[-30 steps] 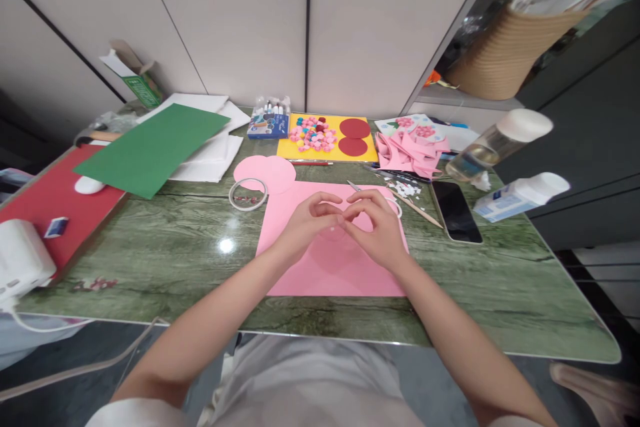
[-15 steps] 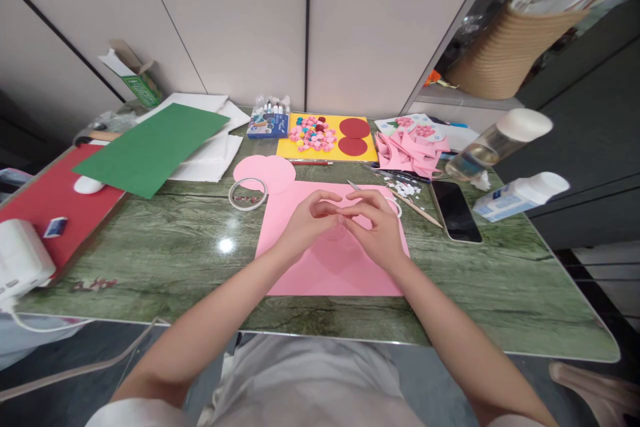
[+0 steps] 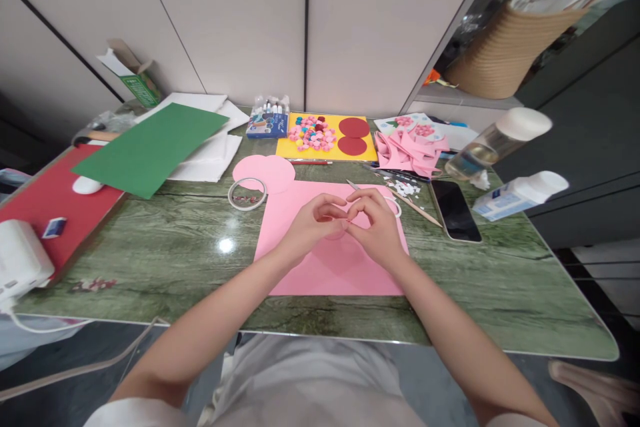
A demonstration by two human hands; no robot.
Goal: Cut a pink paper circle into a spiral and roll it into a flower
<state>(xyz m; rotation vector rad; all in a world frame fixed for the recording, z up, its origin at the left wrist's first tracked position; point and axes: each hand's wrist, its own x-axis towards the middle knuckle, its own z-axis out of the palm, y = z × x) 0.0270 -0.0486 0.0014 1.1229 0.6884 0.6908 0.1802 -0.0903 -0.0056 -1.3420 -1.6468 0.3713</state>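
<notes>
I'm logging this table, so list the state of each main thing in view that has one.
Left hand, curled, tips close to the right hand's
Right hand, curled; anything pinched too small to tell
Pink paper sheet, flat under the hands
Smartphone, screen dark
Clear bottle, capped
White bottle, capped
Green carton, top open
Pink paper scraps, heaped
Coloured balls, loosely piled
Tape roll, lying flat

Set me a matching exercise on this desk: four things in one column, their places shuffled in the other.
Things:
1. Large pink sheet
2. Small coloured balls
3. Phone
4. Green sheet

Places:
A. On the yellow sheet
B. Partly over white sheets
C. Beneath the left hand and right hand
D. Just right of the wooden stick

Pairs: 1-C, 2-A, 3-D, 4-B
</notes>
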